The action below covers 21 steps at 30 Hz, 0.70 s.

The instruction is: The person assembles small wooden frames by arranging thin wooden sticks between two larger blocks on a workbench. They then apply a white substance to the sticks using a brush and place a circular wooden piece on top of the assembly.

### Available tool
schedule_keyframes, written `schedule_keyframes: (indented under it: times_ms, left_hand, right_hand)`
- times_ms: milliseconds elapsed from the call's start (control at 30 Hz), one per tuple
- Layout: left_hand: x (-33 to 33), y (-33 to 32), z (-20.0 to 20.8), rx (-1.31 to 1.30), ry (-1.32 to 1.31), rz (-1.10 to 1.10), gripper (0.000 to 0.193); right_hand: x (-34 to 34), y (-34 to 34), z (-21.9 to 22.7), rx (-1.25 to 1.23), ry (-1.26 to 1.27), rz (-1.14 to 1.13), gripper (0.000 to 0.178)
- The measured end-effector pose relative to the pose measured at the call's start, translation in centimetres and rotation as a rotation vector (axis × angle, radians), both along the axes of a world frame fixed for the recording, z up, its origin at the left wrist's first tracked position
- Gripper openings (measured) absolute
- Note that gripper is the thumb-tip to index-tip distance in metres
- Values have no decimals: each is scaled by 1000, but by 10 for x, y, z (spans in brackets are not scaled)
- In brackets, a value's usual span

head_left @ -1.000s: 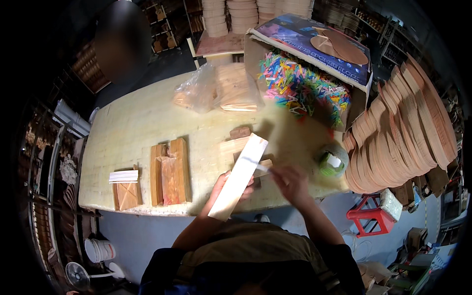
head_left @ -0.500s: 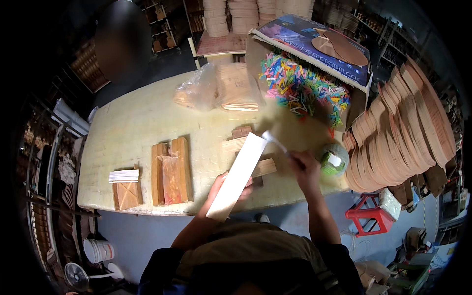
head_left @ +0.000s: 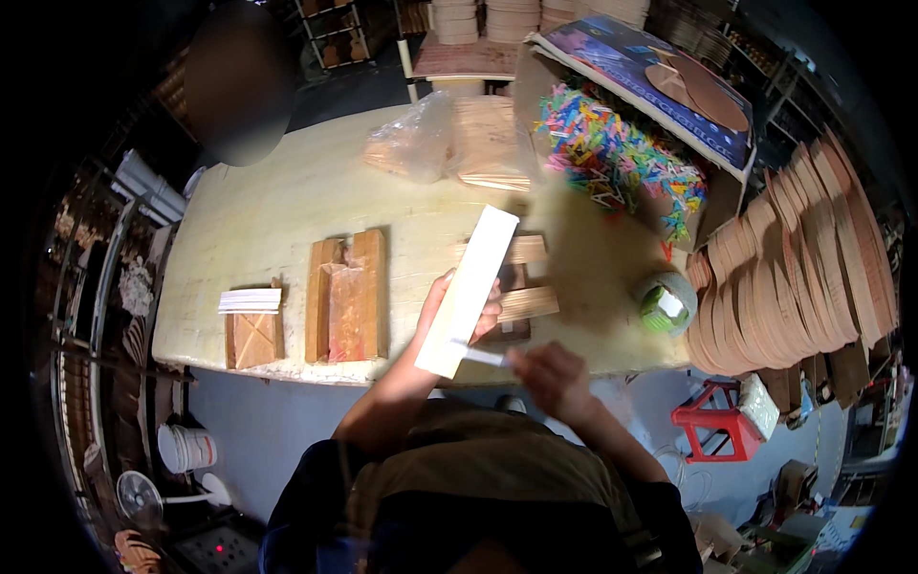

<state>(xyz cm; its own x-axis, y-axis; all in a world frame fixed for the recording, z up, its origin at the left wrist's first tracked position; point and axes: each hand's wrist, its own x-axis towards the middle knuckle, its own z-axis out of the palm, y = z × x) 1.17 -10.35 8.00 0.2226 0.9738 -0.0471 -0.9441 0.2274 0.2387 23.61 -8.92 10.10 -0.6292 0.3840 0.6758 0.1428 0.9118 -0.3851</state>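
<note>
A long, flat, pale wooden strip [head_left: 476,277] is gripped in my left hand [head_left: 432,304], whose fingers wrap its edges from below. The strip tilts, its far end leaning right. In my right hand [head_left: 553,381] is a small brush [head_left: 486,358] with a light handle. The brush's tip touches the strip or is very close to it, near the end toward me. Beneath and beside the strip, a wooden rack with light slats [head_left: 528,302] lies on the table, partly hidden.
On the table [head_left: 268,206] stand a wooden trough-shaped jig [head_left: 346,301], a small wooden block with white strips [head_left: 251,302], and bagged thin wood pieces [head_left: 488,143]. A green tub [head_left: 664,308], a carton of colourful clothes pegs [head_left: 612,153] and stacked curved wood [head_left: 794,268] are right. A red stool [head_left: 717,421] stands below.
My right hand with the brush has moved from the strip's far end down toward its near end. My left hand keeps hold of the strip. The whole view has shifted a little.
</note>
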Motion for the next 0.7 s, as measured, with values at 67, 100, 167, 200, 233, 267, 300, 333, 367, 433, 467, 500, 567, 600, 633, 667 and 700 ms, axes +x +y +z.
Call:
schedule_keyframes:
  times_ms: [67,100,167,200,233,267,300,333,367,433,467,500,567,600,633,667,700]
  left_hand:
    - [-6,4,-2,4,-126,13,54]
    - [-7,5,-2,17,-101,-6,54]
    - [-3,5,-4,89,-94,-73,54]
    - [-1,4,-4,54,-165,-93,55]
    - [1,2,-4,10,-142,-47,56]
    - [2,1,-3,-30,-118,2,56]
    - [1,0,-2,-46,-103,45,56]
    - [-1,0,-1,-34,-113,38,56]
    - [-5,1,0,-1,-133,22,55]
    - [-7,2,2,55,-135,-17,55]
    - [-7,3,2,72,-118,-41,55]
    - [-4,1,2,113,-104,-80,55]
    - [7,-5,1,84,-152,-132,55]
    - [12,-6,1,92,-175,-165,56]
    - [15,-7,1,106,-181,-177,56]
    - [17,-8,1,118,-187,-185,56]
    - [17,-8,1,130,-194,-188,57]
  right_hand:
    - [-7,-2,0,-5,12,30,21]
    - [-8,-3,0,33,47,70,20]
    - [-13,14,1,-100,134,-124,21]
    - [-13,21,1,-140,146,-217,22]
    - [-14,25,2,-228,126,-338,22]
    - [-12,24,2,-172,70,-354,23]
    - [-11,22,2,-55,81,-185,23]
    - [-9,14,2,-2,72,-68,23]
    - [-7,7,1,86,101,75,23]
    - [-3,3,3,20,18,49,23]
    - [-2,6,4,7,32,-21,23]
    - [0,13,6,-28,33,-111,23]
    - [3,45,11,-184,144,-326,19]
    - [6,59,13,-217,153,-447,17]
    - [8,65,14,-166,157,-426,19]
    - [9,66,13,-136,146,-415,20]
    - [10,64,12,-157,137,-442,21]
